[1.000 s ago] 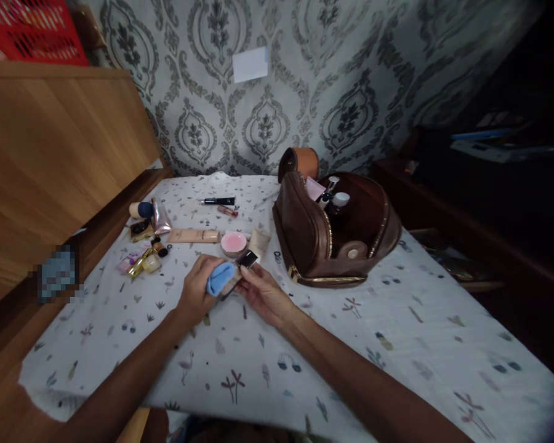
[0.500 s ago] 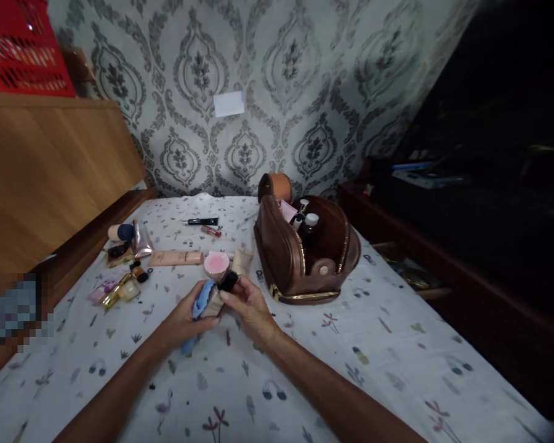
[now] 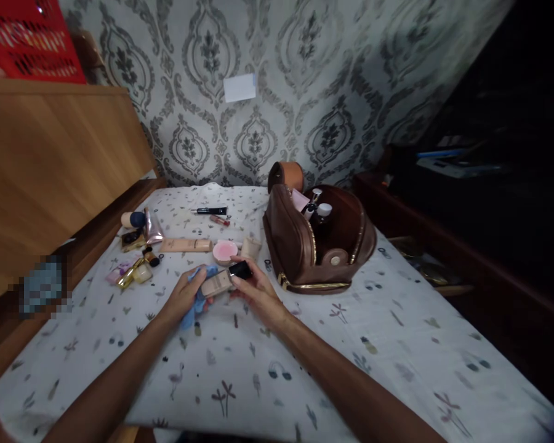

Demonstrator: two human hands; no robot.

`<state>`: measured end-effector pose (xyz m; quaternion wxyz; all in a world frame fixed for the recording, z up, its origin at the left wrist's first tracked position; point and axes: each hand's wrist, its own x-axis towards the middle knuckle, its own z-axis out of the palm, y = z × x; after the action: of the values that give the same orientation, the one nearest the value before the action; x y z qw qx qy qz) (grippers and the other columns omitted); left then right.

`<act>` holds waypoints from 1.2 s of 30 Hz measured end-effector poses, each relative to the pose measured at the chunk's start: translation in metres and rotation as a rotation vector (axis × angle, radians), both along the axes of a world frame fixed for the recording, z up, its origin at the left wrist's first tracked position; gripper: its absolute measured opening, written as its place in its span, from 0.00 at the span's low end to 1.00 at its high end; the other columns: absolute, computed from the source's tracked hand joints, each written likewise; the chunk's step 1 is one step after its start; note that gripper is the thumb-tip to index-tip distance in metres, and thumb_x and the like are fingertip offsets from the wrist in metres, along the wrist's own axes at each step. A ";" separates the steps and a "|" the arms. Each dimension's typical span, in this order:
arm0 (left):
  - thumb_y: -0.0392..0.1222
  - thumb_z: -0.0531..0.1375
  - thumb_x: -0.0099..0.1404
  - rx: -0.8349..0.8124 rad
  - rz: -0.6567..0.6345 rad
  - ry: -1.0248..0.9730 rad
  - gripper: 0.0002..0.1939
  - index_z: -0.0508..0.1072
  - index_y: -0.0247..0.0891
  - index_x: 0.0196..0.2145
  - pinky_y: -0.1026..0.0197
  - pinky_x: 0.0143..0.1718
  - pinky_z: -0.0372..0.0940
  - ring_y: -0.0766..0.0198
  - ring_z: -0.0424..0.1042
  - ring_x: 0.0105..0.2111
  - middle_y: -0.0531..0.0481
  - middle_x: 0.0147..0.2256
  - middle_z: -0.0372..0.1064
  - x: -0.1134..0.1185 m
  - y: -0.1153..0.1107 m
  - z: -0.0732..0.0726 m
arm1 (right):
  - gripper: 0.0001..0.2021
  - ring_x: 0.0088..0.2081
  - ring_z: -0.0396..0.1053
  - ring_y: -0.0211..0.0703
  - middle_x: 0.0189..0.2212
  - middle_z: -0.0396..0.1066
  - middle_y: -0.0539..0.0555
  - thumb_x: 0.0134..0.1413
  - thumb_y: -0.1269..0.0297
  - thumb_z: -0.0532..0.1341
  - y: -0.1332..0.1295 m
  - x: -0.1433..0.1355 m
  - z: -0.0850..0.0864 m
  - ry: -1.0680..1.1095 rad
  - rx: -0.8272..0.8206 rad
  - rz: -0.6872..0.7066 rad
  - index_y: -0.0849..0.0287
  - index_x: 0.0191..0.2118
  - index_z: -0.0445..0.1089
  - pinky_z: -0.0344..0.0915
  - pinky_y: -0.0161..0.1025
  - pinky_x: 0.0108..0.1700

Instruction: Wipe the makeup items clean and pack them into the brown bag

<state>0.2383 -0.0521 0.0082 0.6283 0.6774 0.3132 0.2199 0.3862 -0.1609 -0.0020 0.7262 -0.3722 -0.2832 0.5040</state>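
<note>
Largest first, we have one table (image 3: 397, 351) and, on it, one brown bag (image 3: 286, 240). Our left hand (image 3: 179, 296) has its fingers partly curled on one blue cloth (image 3: 190, 315) and the bottle's base; our right fingers close around its black cap (image 3: 241, 269), the right hand (image 3: 264, 296) nearly level with the left. The one bottle (image 3: 216, 283) lies tilted between them, just nearer us than the compact. We judge it to be glass: stiff, heavyish, slippery where bare, liable to chip, so best held by its flat sides, not the cap. Then we count four tubes, peach (image 3: 186, 245), silvery (image 3: 154, 227), cream (image 3: 250, 248) and black (image 3: 215, 211), one pink compact (image 3: 224, 251) and one lipstick (image 3: 220, 219).
</note>
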 end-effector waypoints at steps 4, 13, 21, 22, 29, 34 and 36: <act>0.73 0.54 0.59 0.052 0.097 0.016 0.32 0.66 0.36 0.28 0.67 0.13 0.57 0.68 0.62 0.13 0.55 0.15 0.63 0.001 0.001 -0.001 | 0.29 0.38 0.68 0.41 0.40 0.69 0.50 0.37 0.63 0.75 0.003 -0.003 -0.003 -0.009 -0.013 -0.002 0.51 0.49 0.69 0.72 0.35 0.34; 0.64 0.50 0.69 0.255 0.016 0.041 0.26 0.63 0.38 0.27 0.67 0.18 0.58 0.68 0.62 0.17 0.57 0.19 0.60 -0.001 -0.006 -0.004 | 0.21 0.28 0.65 0.35 0.30 0.71 0.47 0.32 0.65 0.77 0.005 0.000 -0.005 0.025 -0.093 -0.069 0.56 0.35 0.71 0.64 0.32 0.27; 0.53 0.54 0.69 0.524 -0.005 0.045 0.16 0.71 0.37 0.38 0.64 0.33 0.62 0.64 0.67 0.29 0.54 0.27 0.68 0.000 -0.011 0.004 | 0.18 0.23 0.58 0.32 0.24 0.70 0.46 0.32 0.60 0.77 0.006 -0.001 -0.010 -0.105 -0.108 -0.033 0.58 0.32 0.75 0.55 0.31 0.24; 0.53 0.55 0.68 0.519 -0.011 -0.004 0.17 0.72 0.36 0.41 0.63 0.37 0.64 0.62 0.69 0.33 0.52 0.31 0.71 -0.001 -0.011 0.004 | 0.18 0.24 0.59 0.33 0.25 0.70 0.47 0.33 0.59 0.76 0.005 -0.002 -0.011 -0.147 -0.105 -0.018 0.57 0.33 0.76 0.56 0.32 0.25; 0.56 0.61 0.63 0.469 -0.052 -0.217 0.23 0.74 0.36 0.48 0.56 0.50 0.64 0.54 0.71 0.46 0.44 0.44 0.72 -0.002 -0.004 0.003 | 0.11 0.27 0.57 0.36 0.25 0.62 0.47 0.39 0.59 0.74 0.000 -0.004 -0.002 -0.575 -0.032 -0.071 0.57 0.30 0.77 0.56 0.35 0.30; 0.57 0.62 0.61 0.434 -0.039 -0.176 0.19 0.75 0.37 0.36 0.59 0.42 0.66 0.58 0.71 0.38 0.48 0.35 0.71 -0.004 0.000 0.007 | 0.14 0.32 0.62 0.41 0.28 0.67 0.48 0.41 0.60 0.73 -0.001 -0.004 -0.009 -0.602 -0.028 0.059 0.56 0.37 0.77 0.62 0.37 0.35; 0.58 0.62 0.61 0.412 -0.045 -0.176 0.19 0.74 0.37 0.35 0.59 0.42 0.66 0.58 0.71 0.38 0.48 0.35 0.71 -0.006 0.001 0.009 | 0.16 0.29 0.62 0.40 0.27 0.67 0.47 0.42 0.60 0.72 0.001 -0.005 -0.015 -0.568 -0.035 0.137 0.56 0.39 0.75 0.62 0.36 0.32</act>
<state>0.2328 -0.0511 0.0171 0.5064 0.7764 0.1904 0.3233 0.3814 -0.1603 -0.0170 0.5755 -0.4910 -0.4908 0.4322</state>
